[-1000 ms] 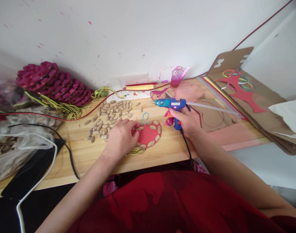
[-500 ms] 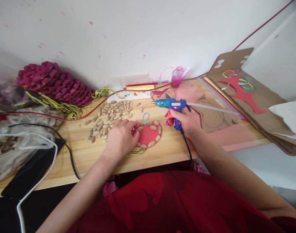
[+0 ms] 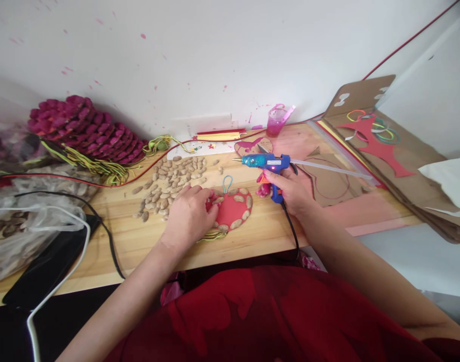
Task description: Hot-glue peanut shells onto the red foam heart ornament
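A red paper heart with a blue loop at its top lies on the wooden table. Tan shells are stuck around its rim. My left hand rests on the heart's left edge, fingertips pressing a shell there. My right hand grips a blue glue gun, held level above the table to the right of the heart, nozzle pointing left, a clear glue stick jutting out of its back. A loose pile of tan shells lies just beyond my left hand.
Magenta shell decorations with yellow-green cords sit at the back left. A plastic bag and black and white cables lie at the left. A pink cup stands by the wall. Cardboard sheets with red cut-outs lean at the right.
Almost nothing has moved. My left hand's fingers shifted slightly on the heart's left edge; the glue gun stays held in the same place.
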### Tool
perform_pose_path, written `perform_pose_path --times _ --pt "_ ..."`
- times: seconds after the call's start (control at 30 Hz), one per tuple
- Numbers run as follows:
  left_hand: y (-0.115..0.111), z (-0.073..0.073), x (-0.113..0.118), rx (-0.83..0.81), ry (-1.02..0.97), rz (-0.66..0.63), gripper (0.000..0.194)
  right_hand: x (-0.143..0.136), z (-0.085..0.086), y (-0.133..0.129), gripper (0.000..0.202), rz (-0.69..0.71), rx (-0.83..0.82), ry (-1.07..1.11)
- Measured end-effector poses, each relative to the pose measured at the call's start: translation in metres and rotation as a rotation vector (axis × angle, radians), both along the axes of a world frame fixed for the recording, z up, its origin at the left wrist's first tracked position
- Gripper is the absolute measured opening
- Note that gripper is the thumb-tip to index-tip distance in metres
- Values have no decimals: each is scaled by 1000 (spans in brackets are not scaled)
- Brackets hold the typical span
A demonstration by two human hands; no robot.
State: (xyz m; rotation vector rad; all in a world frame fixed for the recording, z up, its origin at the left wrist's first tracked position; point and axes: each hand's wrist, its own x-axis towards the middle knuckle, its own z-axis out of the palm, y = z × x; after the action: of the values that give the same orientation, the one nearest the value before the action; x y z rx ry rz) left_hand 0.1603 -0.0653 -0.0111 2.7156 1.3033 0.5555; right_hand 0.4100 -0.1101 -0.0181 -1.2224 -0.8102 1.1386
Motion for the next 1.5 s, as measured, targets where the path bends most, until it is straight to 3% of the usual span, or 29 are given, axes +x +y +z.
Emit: perform_pose_path --times 1.5 --pt "-1 -2 0 -28 -29 -13 11 2 -1 1 39 39 -7 -57"
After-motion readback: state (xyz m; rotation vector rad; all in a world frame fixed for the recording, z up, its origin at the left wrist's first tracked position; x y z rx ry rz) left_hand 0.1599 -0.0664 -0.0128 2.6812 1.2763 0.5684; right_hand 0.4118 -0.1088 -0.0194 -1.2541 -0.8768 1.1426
